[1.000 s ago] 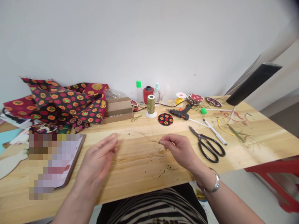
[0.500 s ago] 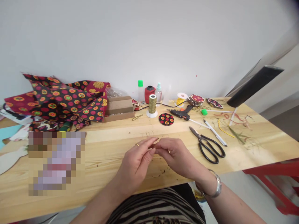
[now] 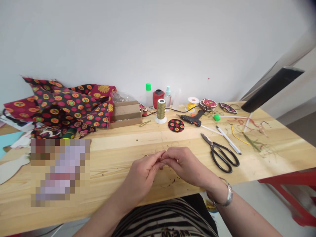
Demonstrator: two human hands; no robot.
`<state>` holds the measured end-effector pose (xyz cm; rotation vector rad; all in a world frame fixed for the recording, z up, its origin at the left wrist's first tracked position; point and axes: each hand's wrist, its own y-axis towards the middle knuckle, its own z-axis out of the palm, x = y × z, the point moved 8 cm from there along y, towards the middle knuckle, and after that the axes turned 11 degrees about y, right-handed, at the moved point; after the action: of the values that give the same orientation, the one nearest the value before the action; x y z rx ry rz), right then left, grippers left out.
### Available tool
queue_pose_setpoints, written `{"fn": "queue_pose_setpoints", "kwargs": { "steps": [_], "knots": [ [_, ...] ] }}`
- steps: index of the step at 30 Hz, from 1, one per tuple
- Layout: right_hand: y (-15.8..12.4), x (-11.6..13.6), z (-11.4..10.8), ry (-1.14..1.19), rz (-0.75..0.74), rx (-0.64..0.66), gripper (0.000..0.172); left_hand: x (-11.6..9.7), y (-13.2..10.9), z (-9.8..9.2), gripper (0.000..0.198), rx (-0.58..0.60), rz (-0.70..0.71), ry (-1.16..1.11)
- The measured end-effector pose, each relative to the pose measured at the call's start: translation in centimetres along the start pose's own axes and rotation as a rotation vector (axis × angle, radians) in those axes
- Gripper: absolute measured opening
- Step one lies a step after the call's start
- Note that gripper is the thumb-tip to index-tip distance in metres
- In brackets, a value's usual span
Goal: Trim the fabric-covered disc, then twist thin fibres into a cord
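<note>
Above the front part of the wooden table [image 3: 111,191], my left hand [image 3: 144,171] and my right hand [image 3: 184,164] meet fingertip to fingertip. Both are closed in a pinch, and whatever lies between the fingers is hidden or too thin to name. Faint thread runs on the wood just beyond them, toward a gold thread spool [image 3: 161,110] on a white base. Past my fingers lies a round patterned fabric disc [image 3: 176,125]. Black-handled scissors [image 3: 219,153] rest to the right of my right hand, beside a white pen [image 3: 228,140].
Patterned fabric [image 3: 74,105] is heaped at the left by a cardboard box [image 3: 127,113]. A black glue gun [image 3: 194,118], a yellow ribbon spool [image 3: 193,103] and small bottles stand along the wall. Cord scraps [image 3: 254,141] lie at right, near a black tube [image 3: 273,90].
My left fingers have closed in, with the index finger lower and bent toward the right hand's fingertips. The right hand stays nearly in place. The view has shifted slightly.
</note>
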<state>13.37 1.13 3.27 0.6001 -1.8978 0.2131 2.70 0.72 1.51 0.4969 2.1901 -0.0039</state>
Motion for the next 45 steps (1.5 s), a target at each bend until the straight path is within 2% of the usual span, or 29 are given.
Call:
{"fn": "queue_pose_setpoints", "kwargs": {
  "steps": [7,18,24,27,32,36,39,42,45],
  "knots": [
    [-0.1,-0.1,0.1,-0.028,-0.011,0.039,0.022,0.8,-0.1,0.1,0.037,-0.007,-0.038,-0.058],
    [-0.1,0.8,0.1,-0.119,-0.071,0.086,0.021,0.2,-0.1,0.0,0.036,0.007,-0.062,-0.033],
    [-0.3,0.4,-0.9,-0.253,-0.047,0.005,0.019,0.4,-0.2,-0.1,0.032,-0.016,-0.052,0.064],
    [-0.3,0.4,-1.3,-0.248,-0.048,-0.018,0.019,0.2,-0.2,0.0,0.025,-0.007,-0.052,0.096],
    [-0.3,0.4,-1.5,-0.227,-0.048,-0.043,0.019,0.2,-0.3,-0.1,0.021,0.014,-0.131,0.091],
    [-0.3,-0.3,-1.6,-0.220,-0.033,-0.068,0.018,1.2,-0.6,0.0,0.024,0.026,-0.254,0.002],
    [-0.4,-0.9,-2.6,-0.233,-0.014,-0.195,0.023,2.3,-0.9,0.5,0.037,0.051,-0.363,-0.161],
    [-0.8,-0.8,-3.5,-0.166,-0.057,-0.302,0.032,2.6,-1.1,1.1,0.047,0.076,-0.407,-0.334],
    [-1.0,0.0,-2.8,0.042,-0.135,-0.229,0.029,2.4,-1.2,1.0,0.050,0.054,-0.406,-0.384]
  ]
}}
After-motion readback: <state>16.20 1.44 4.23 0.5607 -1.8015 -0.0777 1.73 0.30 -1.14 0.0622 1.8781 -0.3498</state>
